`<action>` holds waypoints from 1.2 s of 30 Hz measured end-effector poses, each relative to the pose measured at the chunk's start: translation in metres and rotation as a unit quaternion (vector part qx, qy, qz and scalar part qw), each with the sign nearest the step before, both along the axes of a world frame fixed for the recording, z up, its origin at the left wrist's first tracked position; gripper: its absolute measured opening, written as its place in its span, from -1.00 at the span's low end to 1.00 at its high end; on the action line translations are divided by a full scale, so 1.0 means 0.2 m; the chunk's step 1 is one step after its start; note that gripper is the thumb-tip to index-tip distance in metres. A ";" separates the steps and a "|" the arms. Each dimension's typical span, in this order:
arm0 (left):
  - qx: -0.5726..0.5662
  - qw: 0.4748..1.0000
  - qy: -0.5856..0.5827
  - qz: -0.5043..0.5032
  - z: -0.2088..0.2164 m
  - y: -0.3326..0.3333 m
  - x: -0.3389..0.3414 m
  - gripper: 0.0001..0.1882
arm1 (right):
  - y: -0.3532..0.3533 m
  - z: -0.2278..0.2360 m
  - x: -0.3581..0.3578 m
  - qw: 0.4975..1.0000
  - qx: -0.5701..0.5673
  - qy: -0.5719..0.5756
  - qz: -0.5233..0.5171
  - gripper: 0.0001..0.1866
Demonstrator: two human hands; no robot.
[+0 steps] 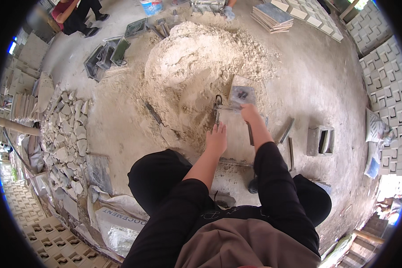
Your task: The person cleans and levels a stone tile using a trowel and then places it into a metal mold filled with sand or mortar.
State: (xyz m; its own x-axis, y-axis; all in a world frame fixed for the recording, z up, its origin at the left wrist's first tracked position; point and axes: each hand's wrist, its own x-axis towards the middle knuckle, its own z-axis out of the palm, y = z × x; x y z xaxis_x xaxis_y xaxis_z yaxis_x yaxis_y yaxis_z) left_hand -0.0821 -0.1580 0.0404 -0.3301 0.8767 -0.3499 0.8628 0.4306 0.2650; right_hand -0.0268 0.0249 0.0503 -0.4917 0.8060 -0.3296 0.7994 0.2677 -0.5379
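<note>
A pale powder-filled mould point(234, 125) lies on the floor between my knees, with a metal loop point(218, 100) at its far left corner. My right hand point(252, 115) is closed round the end of a flat scraper bar point(230, 108) that lies across the mould's far part. My left hand point(216, 141) rests by the mould's left edge, fingers stretched out and holding nothing. Just beyond the right hand, a square grey plate point(242, 94) with a dark patch sits at the heap's edge. A trowel point(154, 114) lies in the powder to the left.
A large heap of pale powder point(196, 53) spreads ahead. Broken pieces point(64, 138) are piled at left. Metal moulds point(105, 53) lie far left; stacked boards point(272, 18) far right. A hollow block point(320, 140) and loose bars point(286, 130) lie right. Another person point(78, 15) sits far left.
</note>
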 end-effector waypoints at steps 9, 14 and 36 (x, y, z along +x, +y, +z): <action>-0.035 0.999 0.012 -0.005 0.01 0.00 -0.01 -0.43 | -0.60 -0.01 0.60 0.997 -0.024 0.048 0.055 -0.64; -0.019 1.000 0.015 -0.009 -0.02 0.00 0.02 -0.42 | -0.76 -0.10 0.65 0.999 -0.016 -0.033 0.001 -0.57; -0.020 0.999 0.010 -0.026 -0.06 -0.05 -0.05 -0.43 | -0.30 -0.04 0.52 0.998 0.053 0.021 0.031 -0.67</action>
